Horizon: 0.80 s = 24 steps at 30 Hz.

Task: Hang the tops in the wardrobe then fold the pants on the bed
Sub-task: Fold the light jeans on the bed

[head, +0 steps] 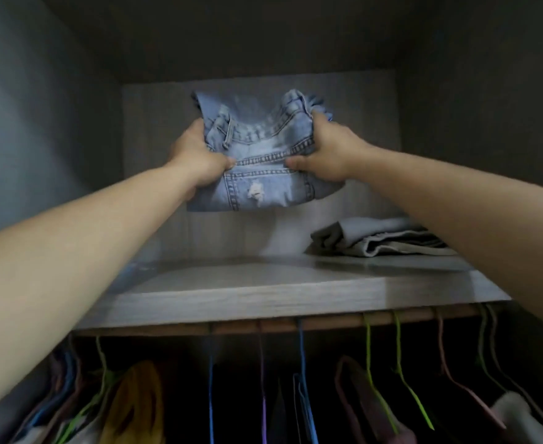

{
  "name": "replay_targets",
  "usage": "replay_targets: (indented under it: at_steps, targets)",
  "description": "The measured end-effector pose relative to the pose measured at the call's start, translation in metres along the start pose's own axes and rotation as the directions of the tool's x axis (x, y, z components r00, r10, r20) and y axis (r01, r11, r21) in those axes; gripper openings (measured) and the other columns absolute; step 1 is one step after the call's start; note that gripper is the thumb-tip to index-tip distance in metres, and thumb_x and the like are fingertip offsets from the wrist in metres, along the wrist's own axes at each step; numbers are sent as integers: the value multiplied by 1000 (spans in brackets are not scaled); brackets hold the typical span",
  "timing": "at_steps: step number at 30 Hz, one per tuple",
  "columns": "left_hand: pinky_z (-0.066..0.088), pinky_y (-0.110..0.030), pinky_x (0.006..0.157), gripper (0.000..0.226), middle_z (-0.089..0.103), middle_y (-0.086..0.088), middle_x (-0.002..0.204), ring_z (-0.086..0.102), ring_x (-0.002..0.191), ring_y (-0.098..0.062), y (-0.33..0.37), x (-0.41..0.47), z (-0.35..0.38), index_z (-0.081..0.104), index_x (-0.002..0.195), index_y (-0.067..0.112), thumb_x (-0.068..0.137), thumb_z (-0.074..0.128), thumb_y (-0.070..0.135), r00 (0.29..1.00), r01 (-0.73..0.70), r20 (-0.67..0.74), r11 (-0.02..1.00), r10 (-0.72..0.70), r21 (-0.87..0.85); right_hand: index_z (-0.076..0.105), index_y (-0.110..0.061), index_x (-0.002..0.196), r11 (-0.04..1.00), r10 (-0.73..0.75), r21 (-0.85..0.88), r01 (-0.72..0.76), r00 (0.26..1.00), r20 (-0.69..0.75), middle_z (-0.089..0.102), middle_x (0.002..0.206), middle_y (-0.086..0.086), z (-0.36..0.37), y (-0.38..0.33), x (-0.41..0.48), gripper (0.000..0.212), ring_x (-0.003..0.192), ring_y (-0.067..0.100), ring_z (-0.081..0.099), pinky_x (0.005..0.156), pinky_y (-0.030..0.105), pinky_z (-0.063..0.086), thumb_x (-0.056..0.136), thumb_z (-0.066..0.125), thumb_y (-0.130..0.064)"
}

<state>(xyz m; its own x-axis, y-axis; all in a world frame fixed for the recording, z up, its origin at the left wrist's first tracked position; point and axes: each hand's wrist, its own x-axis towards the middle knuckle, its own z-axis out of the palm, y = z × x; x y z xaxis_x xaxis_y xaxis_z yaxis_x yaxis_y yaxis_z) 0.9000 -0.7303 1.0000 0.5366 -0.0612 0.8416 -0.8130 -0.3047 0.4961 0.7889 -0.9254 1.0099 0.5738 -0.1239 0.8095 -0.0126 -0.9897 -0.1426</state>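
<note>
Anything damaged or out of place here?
The folded jeans, gripped by the left hand and right hand above the shelf, have a frayed white rip near their lower edge. Possibly styling. Nothing else stands out.

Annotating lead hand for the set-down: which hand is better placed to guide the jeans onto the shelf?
Left, probably. The left hand and right hand both grip the folded jeans, but the shelf is bare on the left; folded grey pants fill its right side.

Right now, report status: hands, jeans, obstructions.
Gripping folded jeans: left hand, right hand. Jeans held above shelf. Folded grey garment on shelf, right side, apart.
</note>
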Motion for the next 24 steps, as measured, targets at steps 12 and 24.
replay_targets:
  at_steps: [12,24]
  targets:
    - [59,-51,74,33,67,-18,118,69,91,-30,-78,-6,51,58,125,2,103,36,12,551,82,640,798,-536,597,43,-9,142,936,349,-183,-300,732,585,44,132,10,89,25,8,71,98,33,65,72,37,60,95,47,-62]
    - [26,-36,118,50,43,3,150,41,137,-19,-93,-26,58,51,140,22,105,26,47,628,-92,723,894,-290,438,40,-17,148,939,342,-311,-147,491,801,46,146,5,105,33,8,123,131,27,48,113,43,40,51,56,-91]
